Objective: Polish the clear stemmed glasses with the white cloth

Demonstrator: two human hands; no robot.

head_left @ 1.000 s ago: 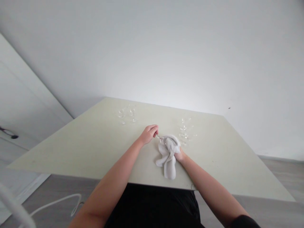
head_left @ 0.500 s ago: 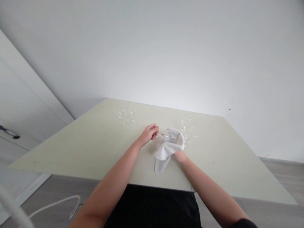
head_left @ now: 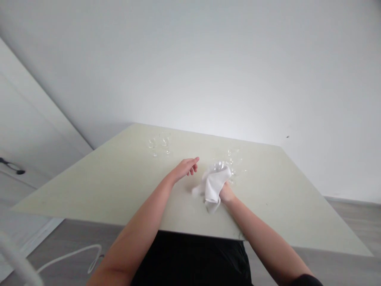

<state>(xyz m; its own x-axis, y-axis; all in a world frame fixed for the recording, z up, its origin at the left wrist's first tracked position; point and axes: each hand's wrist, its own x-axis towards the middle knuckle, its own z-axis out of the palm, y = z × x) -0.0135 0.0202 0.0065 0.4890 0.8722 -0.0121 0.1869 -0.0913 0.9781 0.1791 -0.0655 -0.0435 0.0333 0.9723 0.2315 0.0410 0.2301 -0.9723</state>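
Observation:
A white cloth (head_left: 216, 183) is draped over my right hand (head_left: 226, 192), whose fingers are hidden beneath it. The bowl of a clear stemmed glass (head_left: 220, 165) shows above the cloth, held upright through it; its stem is covered. Just left of the cloth is my left hand (head_left: 188, 167), apart from the glass, with its thumb stretched out and its fingers loosely curled around nothing. Several other clear glasses (head_left: 236, 163) stand right behind the cloth, faint against the tabletop.
Two clear stemmed glasses (head_left: 165, 142) stand at the back left of the pale table (head_left: 98, 182). A white wall (head_left: 208, 71) rises behind the table's far edge. At far left is a white cabinet door with a dark handle (head_left: 12, 166). A white cable (head_left: 71, 252) hangs at lower left.
My left hand has let go of the glass stem. The glass has turned from lying sideways to upright in my right hand, and the cloth has folded over with it.

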